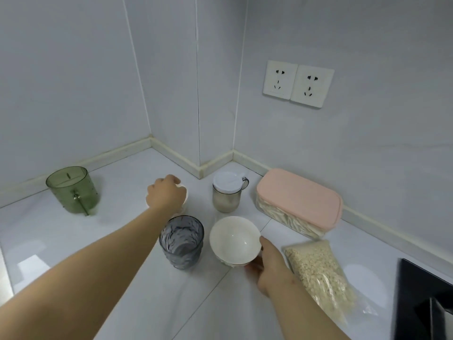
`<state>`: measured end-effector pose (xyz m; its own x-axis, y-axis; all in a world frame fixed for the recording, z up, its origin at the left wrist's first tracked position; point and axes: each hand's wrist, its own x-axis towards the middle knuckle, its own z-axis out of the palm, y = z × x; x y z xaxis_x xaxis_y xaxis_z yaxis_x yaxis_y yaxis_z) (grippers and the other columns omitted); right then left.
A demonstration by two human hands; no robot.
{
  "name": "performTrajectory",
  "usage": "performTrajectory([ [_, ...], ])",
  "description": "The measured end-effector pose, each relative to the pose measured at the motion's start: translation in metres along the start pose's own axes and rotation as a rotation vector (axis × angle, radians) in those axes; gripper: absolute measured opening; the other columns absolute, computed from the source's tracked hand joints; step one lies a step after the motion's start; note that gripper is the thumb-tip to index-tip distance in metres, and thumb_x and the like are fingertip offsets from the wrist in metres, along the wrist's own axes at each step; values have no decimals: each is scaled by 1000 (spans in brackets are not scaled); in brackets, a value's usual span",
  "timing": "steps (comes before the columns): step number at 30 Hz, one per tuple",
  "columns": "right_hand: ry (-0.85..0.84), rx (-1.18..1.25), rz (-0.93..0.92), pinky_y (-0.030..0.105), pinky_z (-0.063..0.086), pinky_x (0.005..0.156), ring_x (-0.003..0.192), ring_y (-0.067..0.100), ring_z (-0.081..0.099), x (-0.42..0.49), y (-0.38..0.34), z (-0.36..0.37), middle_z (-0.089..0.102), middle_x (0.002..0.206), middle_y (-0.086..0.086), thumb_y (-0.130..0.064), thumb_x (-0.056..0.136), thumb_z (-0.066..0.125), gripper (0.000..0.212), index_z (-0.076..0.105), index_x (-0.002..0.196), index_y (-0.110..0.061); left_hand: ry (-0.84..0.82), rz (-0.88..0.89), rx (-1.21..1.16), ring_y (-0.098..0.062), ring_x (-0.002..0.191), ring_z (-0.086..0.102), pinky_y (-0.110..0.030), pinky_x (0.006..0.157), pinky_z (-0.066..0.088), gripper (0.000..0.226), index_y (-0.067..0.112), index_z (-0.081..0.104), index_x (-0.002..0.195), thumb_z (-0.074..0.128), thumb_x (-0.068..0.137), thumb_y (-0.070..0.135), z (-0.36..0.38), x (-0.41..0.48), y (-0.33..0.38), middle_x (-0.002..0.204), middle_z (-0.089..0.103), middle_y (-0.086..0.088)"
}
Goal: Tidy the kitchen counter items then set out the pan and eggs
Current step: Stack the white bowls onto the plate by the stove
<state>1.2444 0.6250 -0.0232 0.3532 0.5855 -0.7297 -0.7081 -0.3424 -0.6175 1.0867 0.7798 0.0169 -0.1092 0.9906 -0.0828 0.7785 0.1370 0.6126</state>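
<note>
L hand (pixel 166 192) sits at 12 o'clock from the grey glass tumbler (pixel 181 241), palm down over a small white bowl (pixel 185 195). Fingers are curled over the bowl's far rim in a top grip; the fingertips are hidden and most of the bowl is covered.

R hand (pixel 269 263) holds the white bowl (pixel 235 238) at that bowl's 4 o'clock edge: thumb on the rim, fingers tucked under the base, a firm pinch. This bowl is just beside the tumbler, at its 3 o'clock; can't tell if the two touch or if the bowl is off the counter (pixel 49 236). A second rim line shows low on its side, so it may be a stack; can't tell.

A clear green measuring cup (pixel 73 190) w/ handle stands well apart at 9 o'clock from L hand. A jar w/ white lid (pixel 226 195) is at 12 o'clock from the white bowl, upright, near the wall corner. A pink-lidded container (pixel 299 204) of pale sticks is at 3 o'clock from the jar. A bag of oats (pixel 318 273) lies flat at 3 o'clock from R hand, just beside it. A black cooktop (pixel 421 303) fills the frame's 4 o'clock corner. Twin wall sockets (pixel 297 83) sit high at 1 o'clock.
</note>
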Motion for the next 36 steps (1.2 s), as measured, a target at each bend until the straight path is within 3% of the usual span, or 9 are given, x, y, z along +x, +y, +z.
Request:
performTrajectory([
  [5, 28, -18, -9, 29, 48, 67, 72, 22, 55, 11, 1, 8, 59, 83, 10, -25, 93, 55, 18, 58, 79, -13, 107, -378, -185, -35, 131, 28, -44, 108, 31, 58, 9, 23, 142, 48, 90, 18, 2, 29, -26, 145, 26, -15],
  [8, 38, -32, -13, 28, 47, 67, 74, 21, 56, 17, 2, 10, 61, 86, 8, -25, 90, 59, 15, 61, 81, -14, 35, -621, -518, -36, 129, 37, -50, 104, 38, 60, 10, 17, 143, 48, 92, 21, 14, 45, -41, 143, 31, -17],
  [11, 53, -49, 1, 25, 46, 64, 76, 20, 56, 19, 2, 10, 61, 89, 8, -25, 88, 62, 13, 61, 81, -14, -79, -680, -649, -37, 118, 52, -48, 95, 48, 50, 11, 25, 141, 42, 95, 19, 21, 51, -54, 137, 44, -16],
  [16, 39, -158, 18, 24, 36, 57, 71, 17, 53, 20, 4, 9, 60, 85, 7, -16, 85, 64, 7, 59, 85, -11, -104, -630, -666, -46, 110, 54, -56, 80, 53, 52, 7, 30, 139, 43, 88, 3, 26, 60, -69, 132, 43, -25],
  [20, 35, -229, -19, 24, 47, 60, 71, 20, 55, 25, 7, 7, 62, 91, 12, -7, 85, 60, 6, 60, 91, -7, -102, -595, -828, -44, 101, 58, -42, 45, 56, 54, 6, 31, 138, 45, 86, -3, 18, 54, -70, 134, 41, -24],
  [22, 43, -257, -39, 26, 50, 59, 72, 22, 56, 24, 7, 5, 61, 95, 14, -3, 86, 56, 10, 58, 95, -6, -102, -562, -889, -38, 77, 61, -34, 32, 51, 51, 6, 30, 139, 42, 89, -2, 11, 47, -64, 135, 40, -23],
  [27, 64, -256, -67, 20, 50, 39, 91, 32, 58, 16, 9, -8, 57, 111, 22, 6, 86, 46, 24, 51, 107, -3, -129, -456, -919, -31, 60, 55, -29, 29, 48, 49, 5, 29, 139, 40, 92, 2, -13, 30, -36, 136, 40, -23],
  [33, 88, -227, -207, 19, 36, 40, 48, 20, 45, -17, -8, -21, 52, 69, 15, 6, 86, 43, 16, 50, 78, -6, -238, -238, -888, -31, 60, 56, -29, 32, 50, 44, -1, 28, 137, 37, 94, 4, -36, -3, 4, 135, 41, -25],
  [36, 112, -185, -253, 19, 35, 39, 40, 20, 46, -41, -18, -31, 49, 64, 13, 5, 86, 44, 12, 49, 81, -5, -346, -161, -860, -30, 63, 57, -30, 38, 52, 42, -2, 32, 135, 37, 93, 2, -46, -36, 24, 109, 51, -22],
])
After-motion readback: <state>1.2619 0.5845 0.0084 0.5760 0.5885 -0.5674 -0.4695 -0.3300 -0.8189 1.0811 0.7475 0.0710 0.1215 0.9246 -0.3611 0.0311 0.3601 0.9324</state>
